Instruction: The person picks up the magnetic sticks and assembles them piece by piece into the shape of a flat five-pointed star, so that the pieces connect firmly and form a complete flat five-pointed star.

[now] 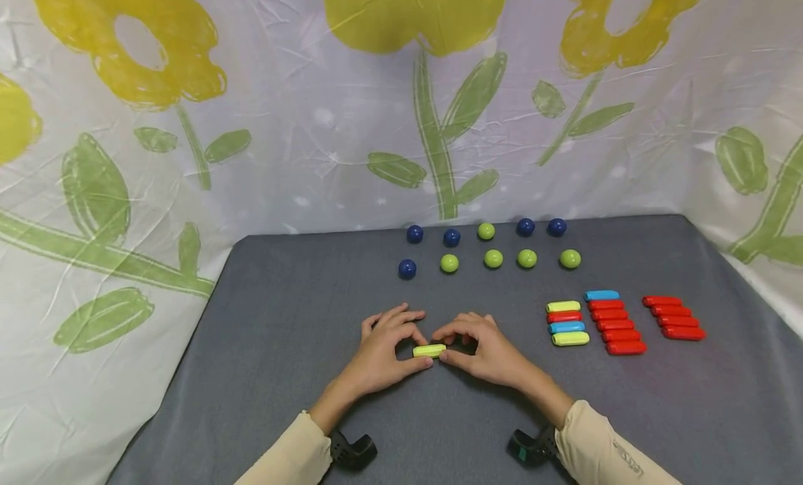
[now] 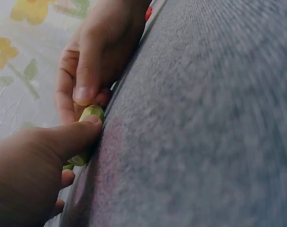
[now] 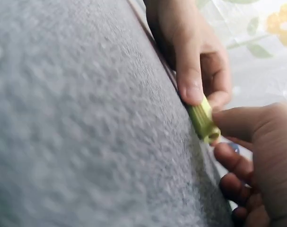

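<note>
A short yellow-green ribbed stick (image 1: 429,350) lies crosswise between both hands, close over the dark grey cloth. My left hand (image 1: 384,352) pinches its left end between thumb and forefinger, the other fingers spread beyond. At its right end, the thumb and forefinger of my right hand (image 1: 488,349) close in on it, fingers bent. In the right wrist view, the stick (image 3: 203,122) shows lengthwise grooves and a hollow in its near end. The left wrist view has the left thumb lying along the stick (image 2: 92,112), with the right fingertips right at its far end.
To the right lie neat columns of similar sticks: a mixed column (image 1: 567,327), one mostly red (image 1: 617,325) and one all red (image 1: 677,320). Blue balls (image 1: 407,269) and green balls (image 1: 493,258) stand in two rows near the back edge, before a flower-printed curtain (image 1: 301,122).
</note>
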Demonstrator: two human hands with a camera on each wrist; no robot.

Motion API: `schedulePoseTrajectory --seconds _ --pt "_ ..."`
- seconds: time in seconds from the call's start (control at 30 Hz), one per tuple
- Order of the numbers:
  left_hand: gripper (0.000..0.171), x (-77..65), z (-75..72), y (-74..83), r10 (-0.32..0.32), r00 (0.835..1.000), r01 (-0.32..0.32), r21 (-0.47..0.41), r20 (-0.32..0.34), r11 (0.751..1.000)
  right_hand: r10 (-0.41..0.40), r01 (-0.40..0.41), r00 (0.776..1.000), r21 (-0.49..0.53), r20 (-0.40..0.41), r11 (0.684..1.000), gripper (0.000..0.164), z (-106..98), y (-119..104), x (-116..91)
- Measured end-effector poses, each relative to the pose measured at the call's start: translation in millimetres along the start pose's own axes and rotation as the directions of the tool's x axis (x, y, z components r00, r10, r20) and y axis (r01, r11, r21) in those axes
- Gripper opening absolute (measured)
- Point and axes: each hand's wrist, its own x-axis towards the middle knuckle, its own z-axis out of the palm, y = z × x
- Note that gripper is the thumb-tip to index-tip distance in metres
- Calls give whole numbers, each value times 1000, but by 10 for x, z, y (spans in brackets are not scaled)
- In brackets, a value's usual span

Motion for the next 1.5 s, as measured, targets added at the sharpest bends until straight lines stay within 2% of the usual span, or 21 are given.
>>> schedulePoseTrajectory --seconds 0.1,0.17,0.27,0.37,0.5,0.63,0.73,0.87,1.07,1.27,1.5 --pt "15 -10 -18 -29 12 1000 -12 -1 -5 1000 59 -53 995 79 -76 995 26 -15 48 54" --pt "16 -16 -27 -41 14 1000 -14 2 -13 1000 104 -85 982 118 -160 989 26 -20 90 107" --pt "16 -19 -31 -55 3 999 -2 14 -45 1000 169 -137 944 130 -285 982 28 -21 154 208" --pt "16 -17 -26 -67 -15 993 19 30 -116 999 208 -179 902 111 -378 978 32 -18 204 330" --pt "18 -7 -16 -76 -26 982 37 51 -188 998 246 -230 859 92 -448 969 38 -18 256 491" --pt "19 8 -10 -82 -15 979 31 76 -202 997 253 -248 845 74 -472 966 44 -21 313 643" --pt "19 17 -8 -90 -2 979 19 82 -203 996 240 -256 848 32 -472 966 47 -34 355 748" --pt "19 21 -10 -79 0 979 17 82 -202 996 211 -263 867 -55 -452 963 49 -57 399 838" --pt "19 28 1 -50 -13 981 31 89 -193 996 203 -279 884 -126 -420 952 39 -59 431 839" --pt "18 9 1 -67 -19 978 37 80 -209 996 178 -216 924 -76 -339 973 37 -23 378 746" --pt "19 -25 7 -75 -43 976 58 65 -211 996 183 -190 956 -9 -231 982 33 -13 292 476"
